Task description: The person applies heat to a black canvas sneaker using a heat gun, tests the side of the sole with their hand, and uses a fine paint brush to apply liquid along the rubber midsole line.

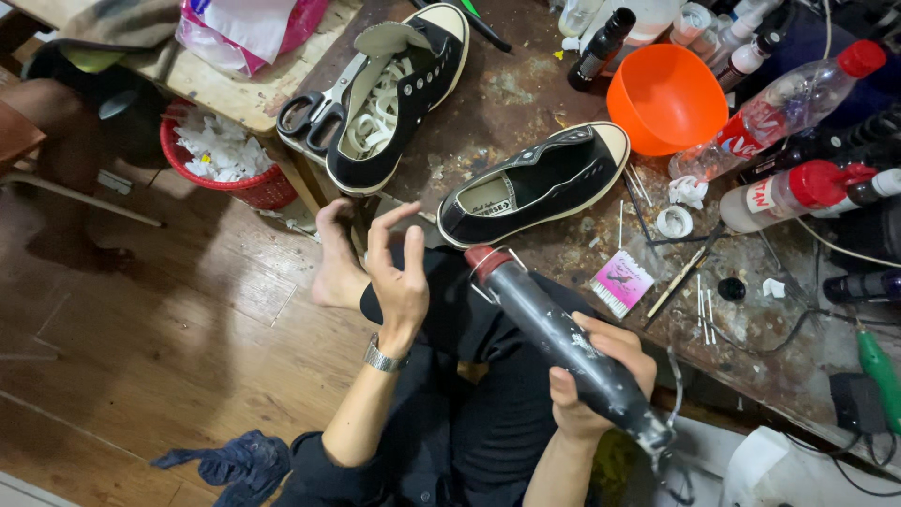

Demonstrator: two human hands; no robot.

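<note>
- My right hand (601, 371) is wrapped around the grey, paint-spattered barrel of a heat gun (563, 343), fingers closed on the lower half so the red nozzle end points up and away from my lap, toward the nearer black sneaker (535, 183).
- I hold the gun on a slant, cord end low by my right knee, probably to keep the hot tip clear of my trousers and aimed at the bench edge.
- My left hand (399, 277) holds nothing: palm turned toward the nozzle, fingers spread and curled, thumb out, hovering just left of the gun's tip as if feeling the air there. The wrist is bent back, a metal watch (382, 357) showing on it.
- The nearer black sneaker lies on its side on the stained workbench (497, 94), just beyond the nozzle, opening facing me, laces out.
- A second black sneaker (399, 94) sits farther up and left of the first, its white laces piled inside and the tongue pulled back, with scissors (319, 108) resting against its left side.
- Right of the nearer sneaker stand an orange plastic bowl (666, 99) and several red-capped bottles; a small pink-backed brush (621, 282) lies below its toe.
- Left of the bench, a red basket (225, 155) holds white scraps.
</note>
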